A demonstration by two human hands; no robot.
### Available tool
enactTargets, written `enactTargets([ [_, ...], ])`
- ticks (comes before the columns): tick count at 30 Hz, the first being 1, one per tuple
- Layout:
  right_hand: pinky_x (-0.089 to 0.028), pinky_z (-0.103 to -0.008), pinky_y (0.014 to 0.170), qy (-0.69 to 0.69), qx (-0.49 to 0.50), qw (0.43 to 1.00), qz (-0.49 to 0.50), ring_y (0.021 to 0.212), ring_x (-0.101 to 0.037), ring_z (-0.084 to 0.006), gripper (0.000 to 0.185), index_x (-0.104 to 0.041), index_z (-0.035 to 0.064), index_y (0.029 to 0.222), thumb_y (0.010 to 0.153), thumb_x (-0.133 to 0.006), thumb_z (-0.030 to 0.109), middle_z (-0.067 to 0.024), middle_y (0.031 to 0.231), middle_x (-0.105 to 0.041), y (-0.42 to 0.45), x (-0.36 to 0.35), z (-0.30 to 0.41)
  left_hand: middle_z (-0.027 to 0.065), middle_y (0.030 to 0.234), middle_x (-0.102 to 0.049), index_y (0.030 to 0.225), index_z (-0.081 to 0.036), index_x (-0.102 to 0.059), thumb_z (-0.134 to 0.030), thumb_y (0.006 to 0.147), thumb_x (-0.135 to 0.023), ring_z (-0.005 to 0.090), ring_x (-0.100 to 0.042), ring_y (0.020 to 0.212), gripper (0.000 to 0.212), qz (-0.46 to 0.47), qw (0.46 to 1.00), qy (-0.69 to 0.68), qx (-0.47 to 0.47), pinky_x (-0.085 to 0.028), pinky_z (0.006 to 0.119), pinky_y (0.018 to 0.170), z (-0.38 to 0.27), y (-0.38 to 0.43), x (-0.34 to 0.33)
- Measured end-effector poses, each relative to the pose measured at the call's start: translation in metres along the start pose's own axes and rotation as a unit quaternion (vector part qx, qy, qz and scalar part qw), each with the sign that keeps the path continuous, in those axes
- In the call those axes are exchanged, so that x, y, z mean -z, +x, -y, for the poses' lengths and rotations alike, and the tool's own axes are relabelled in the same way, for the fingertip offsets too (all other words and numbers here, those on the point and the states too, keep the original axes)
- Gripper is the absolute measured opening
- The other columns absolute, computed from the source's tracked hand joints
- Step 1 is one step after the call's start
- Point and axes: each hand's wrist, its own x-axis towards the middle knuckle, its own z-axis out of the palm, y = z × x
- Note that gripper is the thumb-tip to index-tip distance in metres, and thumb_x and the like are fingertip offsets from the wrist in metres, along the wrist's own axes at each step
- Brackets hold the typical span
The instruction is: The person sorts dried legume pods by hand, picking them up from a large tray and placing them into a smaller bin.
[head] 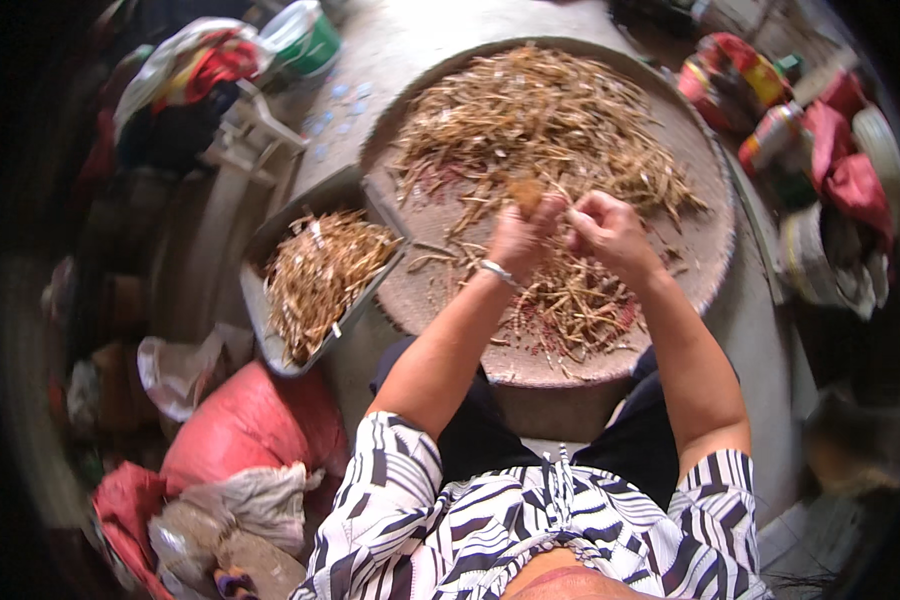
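Observation:
My left hand (521,236), with a bracelet on its wrist, is raised over a round woven tray (690,262). Its fingers are closed on a dried bean pod, blurred and partly hidden. Just left of it my right hand's counterpart shows an orange-brown dry scrap (526,195) at the fingers. My right hand (611,229) pinches thumb against forefinger at the same pod, close beside the left. A large heap of dried pods (540,112) covers the tray's far half. Beneath my wrists lies a smaller pile of pods (581,304) with loose dark red beans (521,307) around it.
A metal scoop-like bin (251,300) full of dry husks (326,277) overlaps the tray's left edge. Red sacks (255,420) lie at lower left. A green bucket (315,49) stands at the far left, and bags and a pale bucket (802,244) line the right.

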Motion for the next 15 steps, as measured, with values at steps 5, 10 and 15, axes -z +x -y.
enactTargets([
  [5,-0.042,-0.0222,0.046,-0.037,0.018,0.998,0.041,0.055,-0.054,-0.0082,0.015,-0.057,-0.0008,0.084,0.085,-0.055,0.015,-0.0011,0.065,-0.055,0.002,0.007,-0.018,-0.0018,0.065,-0.056,0.073,-0.005,-0.058,-0.015,0.081,-0.063,0.0089,-0.051,0.058,0.014,-0.018,0.997,-0.007,-0.072,-0.043,0.025,0.053,0.007,0.001,-0.017],
  [10,-0.045,-0.0180,0.047,0.014,-0.035,0.999,0.038,0.066,-0.061,-0.0098,0.022,-0.056,0.0044,0.100,0.087,-0.054,0.022,-0.0012,0.079,-0.059,-0.005,-0.010,-0.004,0.0024,0.074,-0.059,0.084,-0.004,-0.056,-0.017,0.085,-0.057,0.0104,-0.054,0.067,0.013,-0.061,0.990,0.048,-0.119,-0.046,0.027,0.061,-0.013,0.002,0.008],
  [15,-0.047,-0.0182,0.050,-0.011,-0.048,0.997,0.053,0.067,-0.060,-0.0086,0.019,-0.056,0.0036,0.098,0.088,-0.053,0.019,-0.0033,0.081,-0.060,-0.004,-0.002,-0.004,0.0064,0.075,-0.057,0.086,-0.001,-0.053,-0.017,0.087,-0.051,0.0147,-0.055,0.065,0.016,-0.105,0.970,0.054,-0.211,-0.050,0.028,0.061,-0.083,-0.029,0.053],
])
